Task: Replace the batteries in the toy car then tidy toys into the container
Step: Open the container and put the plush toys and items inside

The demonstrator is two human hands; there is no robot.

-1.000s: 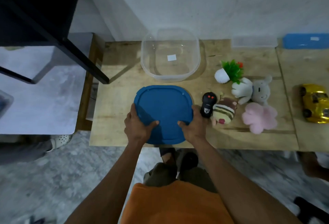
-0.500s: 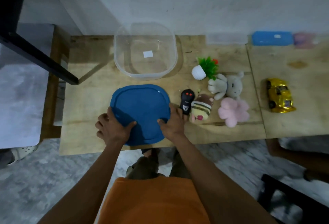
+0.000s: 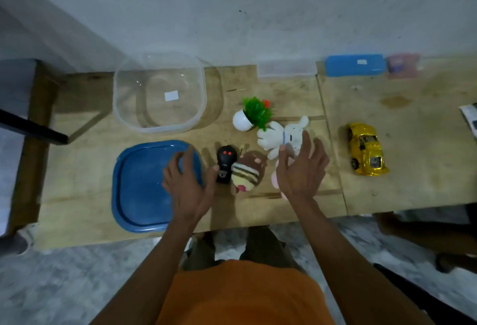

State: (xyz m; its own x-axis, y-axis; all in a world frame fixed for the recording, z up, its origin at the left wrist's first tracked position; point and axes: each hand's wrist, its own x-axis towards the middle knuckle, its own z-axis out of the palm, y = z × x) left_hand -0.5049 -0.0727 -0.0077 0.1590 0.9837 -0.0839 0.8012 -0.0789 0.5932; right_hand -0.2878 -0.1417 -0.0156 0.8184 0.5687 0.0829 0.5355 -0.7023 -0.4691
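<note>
Clutter is the main risk here. The right hand [image 3: 300, 172] hangs with fingers spread, holding nothing, right over a pink soft toy [image 3: 275, 180] that it mostly hides, and just beyond its fingertips lies a white plush rabbit [image 3: 282, 136]. A broad reach from there could drag the rabbit or knock over the small potted plant [image 3: 254, 115] a little farther out. The left hand [image 3: 188, 185] is also empty, fingers loosely spread, its palm over the right edge of the blue lid [image 3: 144, 185]; its thumb sits just beside the black remote [image 3: 225, 163], which touches a striped plush toy [image 3: 246, 173]. A careless sweep could push both toward the table [image 3: 400, 195] edge.

The clear container [image 3: 160, 92] stands empty, well beyond the left hand, so every toy has to travel past the lid.

The yellow car [image 3: 366, 149] sits upright on its wheels, well to the right of the right hand (apart from the other 5 toys). It looks glossy and hard, so probably slippery. Its battery hatch is not visible, and no batteries can be made out.
</note>
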